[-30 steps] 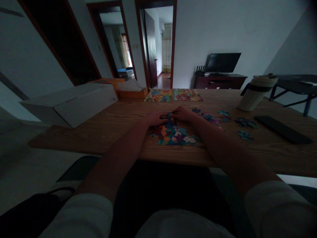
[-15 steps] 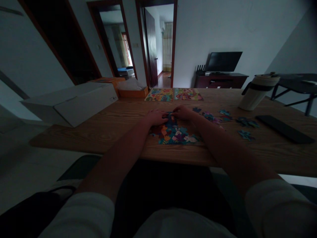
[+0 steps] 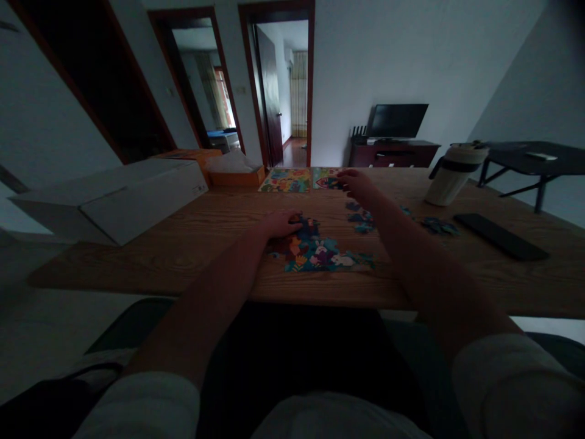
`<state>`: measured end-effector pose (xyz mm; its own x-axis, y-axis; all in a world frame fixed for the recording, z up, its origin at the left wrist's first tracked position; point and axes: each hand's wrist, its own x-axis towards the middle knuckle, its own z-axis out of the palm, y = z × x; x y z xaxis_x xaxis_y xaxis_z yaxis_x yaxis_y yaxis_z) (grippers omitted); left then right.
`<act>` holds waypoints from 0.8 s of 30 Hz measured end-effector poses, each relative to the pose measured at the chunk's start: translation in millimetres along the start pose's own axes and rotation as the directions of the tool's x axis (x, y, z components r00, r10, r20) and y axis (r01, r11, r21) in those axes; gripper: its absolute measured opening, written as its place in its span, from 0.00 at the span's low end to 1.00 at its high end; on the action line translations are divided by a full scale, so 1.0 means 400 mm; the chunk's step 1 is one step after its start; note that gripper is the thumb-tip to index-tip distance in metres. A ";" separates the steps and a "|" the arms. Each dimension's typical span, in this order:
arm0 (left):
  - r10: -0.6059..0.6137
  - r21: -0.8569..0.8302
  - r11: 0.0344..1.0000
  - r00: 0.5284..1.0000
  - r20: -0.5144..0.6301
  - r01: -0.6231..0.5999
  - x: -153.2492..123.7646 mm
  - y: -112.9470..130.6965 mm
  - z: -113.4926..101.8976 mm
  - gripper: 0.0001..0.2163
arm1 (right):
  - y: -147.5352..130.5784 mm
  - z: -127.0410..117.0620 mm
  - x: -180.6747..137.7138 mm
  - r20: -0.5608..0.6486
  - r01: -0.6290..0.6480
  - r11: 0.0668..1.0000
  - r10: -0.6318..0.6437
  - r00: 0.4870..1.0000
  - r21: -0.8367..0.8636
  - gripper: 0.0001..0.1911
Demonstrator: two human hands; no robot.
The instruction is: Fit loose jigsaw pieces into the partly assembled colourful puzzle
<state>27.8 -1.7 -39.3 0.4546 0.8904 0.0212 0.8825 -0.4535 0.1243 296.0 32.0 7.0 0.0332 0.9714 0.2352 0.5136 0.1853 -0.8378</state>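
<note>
A partly joined colourful jigsaw (image 3: pixel 320 253) lies near the front edge of the wooden table (image 3: pixel 183 244). My left hand (image 3: pixel 280 224) rests flat on the jigsaw's upper left corner, fingers stretched out. My right hand (image 3: pixel 355 183) is stretched far forward, over the right one of two finished puzzle boards (image 3: pixel 326 178) at the table's far side. Its fingers curl downward; whether they hold anything is too dark to tell. Loose puzzle pieces (image 3: pixel 361 221) lie under my right forearm.
A white box (image 3: pixel 119 198) and an orange tissue box (image 3: pixel 235 174) stand at the left. A tumbler with a handle (image 3: pixel 452 175), a black flat object (image 3: pixel 500 236) and more loose pieces (image 3: pixel 439 227) are at the right. Doorways and a TV cabinet (image 3: pixel 393 152) lie beyond.
My right hand left the jigsaw and reached forward to the far puzzle board. My left hand stayed on the jigsaw. The view shifted slightly.
</note>
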 end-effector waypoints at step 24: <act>0.006 -0.129 0.992 1.000 -0.003 -0.006 0.001 -0.031 -0.001 0.27 | 0.251 -0.385 -0.181 0.299 -0.007 0.807 0.227 0.927 -0.591 0.08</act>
<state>17.0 4.5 -40.4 0.4592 0.8880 0.0249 0.8568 -0.4501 0.2514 477.2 -42.5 -18.2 -0.1095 0.9868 -0.1195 0.9206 0.0554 -0.3865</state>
